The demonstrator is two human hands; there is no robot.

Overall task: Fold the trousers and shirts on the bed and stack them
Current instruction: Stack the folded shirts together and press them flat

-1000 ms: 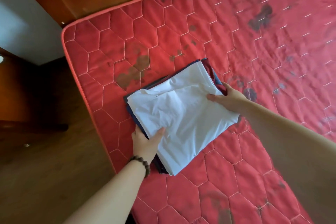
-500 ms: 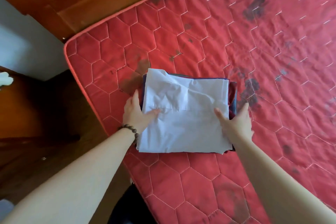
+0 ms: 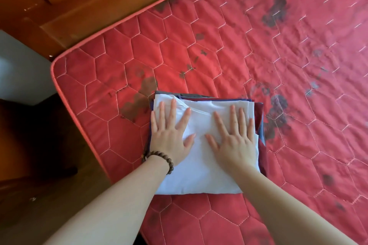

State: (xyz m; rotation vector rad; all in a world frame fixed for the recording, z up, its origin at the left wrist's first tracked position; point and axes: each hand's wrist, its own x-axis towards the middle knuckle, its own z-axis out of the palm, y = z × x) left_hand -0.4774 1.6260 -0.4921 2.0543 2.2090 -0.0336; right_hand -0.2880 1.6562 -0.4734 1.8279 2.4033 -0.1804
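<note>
A folded white shirt (image 3: 199, 175) tops a stack of folded clothes near the left corner of the red quilted mattress (image 3: 219, 49). Dark blue and maroon edges of the lower garments (image 3: 261, 123) stick out at the stack's far and right sides. My left hand (image 3: 169, 135), with a bead bracelet on the wrist, lies flat on the shirt's left half, fingers spread. My right hand (image 3: 233, 137) lies flat on the right half, fingers spread too. Neither hand grips the cloth.
The mattress edge (image 3: 79, 113) runs just left of the stack, with wooden floor (image 3: 49, 195) below it. A wooden headboard (image 3: 95, 0) borders the far side. Dark stains (image 3: 274, 12) mark the mattress to the right and behind the stack.
The stack has been turned square to me and set down. Both hands moved from gripping its sides to resting flat on top of the white shirt.
</note>
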